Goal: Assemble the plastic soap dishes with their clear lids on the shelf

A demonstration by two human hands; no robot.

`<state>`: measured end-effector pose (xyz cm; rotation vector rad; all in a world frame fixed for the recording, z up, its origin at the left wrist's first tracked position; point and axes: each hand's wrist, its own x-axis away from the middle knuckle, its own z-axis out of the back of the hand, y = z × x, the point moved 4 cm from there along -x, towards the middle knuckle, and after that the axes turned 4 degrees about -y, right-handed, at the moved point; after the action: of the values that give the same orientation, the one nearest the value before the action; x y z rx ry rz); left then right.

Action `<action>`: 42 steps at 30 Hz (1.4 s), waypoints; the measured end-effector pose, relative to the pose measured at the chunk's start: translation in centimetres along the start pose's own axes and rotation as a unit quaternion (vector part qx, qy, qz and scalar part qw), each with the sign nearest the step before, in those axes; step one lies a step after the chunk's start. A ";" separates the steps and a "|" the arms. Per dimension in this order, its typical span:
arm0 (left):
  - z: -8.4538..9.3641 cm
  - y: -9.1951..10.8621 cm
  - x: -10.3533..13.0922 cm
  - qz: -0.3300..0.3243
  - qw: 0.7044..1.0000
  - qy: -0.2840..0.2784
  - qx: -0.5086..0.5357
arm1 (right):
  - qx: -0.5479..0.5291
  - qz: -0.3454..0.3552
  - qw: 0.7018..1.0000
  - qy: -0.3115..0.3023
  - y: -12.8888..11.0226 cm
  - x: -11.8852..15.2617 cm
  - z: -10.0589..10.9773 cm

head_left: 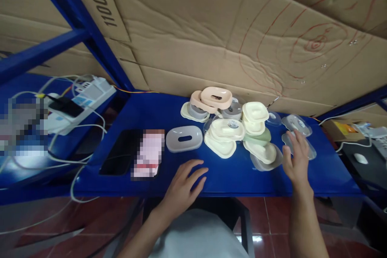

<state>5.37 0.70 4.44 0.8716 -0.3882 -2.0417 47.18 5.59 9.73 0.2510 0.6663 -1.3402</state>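
My left hand (185, 185) hovers by the front edge of the blue table, fingers apart, holding nothing. Nearest to it lies a white oval plastic piece (172, 143) with a slot in its middle. My right hand (296, 159) is spread over a clear plastic lid (311, 152); I cannot tell whether it touches it. Just behind is another clear lid (298, 124). Between the hands, cream plastic pieces (222, 148) overlap in a pile with a green piece (260, 137) and a clear-grey tray (267, 165). Peach pieces (222, 93) are stacked at the back.
A black phone-like slab (116, 153) and a pixelated screen (149, 151) lie at the left of the blue table (223, 183). Farther left are a white power strip (99, 88) and loose cables. A cardboard wall (193, 28) closes the back. At right stands a white mouse (360, 158).
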 end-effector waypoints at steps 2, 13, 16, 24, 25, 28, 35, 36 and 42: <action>0.8 -0.1 -0.1 -0.005 0.999 0.009 -0.032 | -0.033 0.042 0.998 -0.017 -4.6 -2.1 -0.6; 2.5 -3.1 -3.5 0.032 0.980 0.035 -0.192 | -0.198 0.213 0.946 -0.141 -24.7 2.6 -5.8; 2.4 -3.9 -4.3 0.064 0.976 -0.017 -0.208 | -0.202 0.130 0.961 -0.141 -22.4 3.7 -6.0; 2.4 -2.5 -2.3 0.019 0.985 -0.071 -0.154 | -0.147 0.012 0.983 -0.106 -16.7 6.1 -5.0; 2.4 -2.0 -1.8 0.005 0.987 -0.075 -0.139 | -0.133 -0.003 0.987 -0.095 -15.9 6.3 -4.6; 1.8 -0.2 -0.6 -0.037 0.992 -0.093 -0.082 | -0.075 -0.046 0.995 -0.039 -13.1 6.9 -3.2; -0.1 2.1 0.1 -0.098 0.993 -0.066 -0.013 | 0.072 -0.073 0.994 -0.029 -9.0 7.0 -3.6; -0.3 2.0 0.0 -0.097 0.993 -0.070 -0.018 | 0.073 -0.072 0.994 -0.033 -8.7 6.8 -3.9; -0.7 0.9 -0.2 -0.084 0.992 -0.097 -0.019 | 0.028 -0.052 0.998 -0.012 -8.4 6.2 -3.4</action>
<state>6.51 0.38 4.54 0.7059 -0.3912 -2.2915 38.65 0.41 5.18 0.2475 0.6291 -1.4610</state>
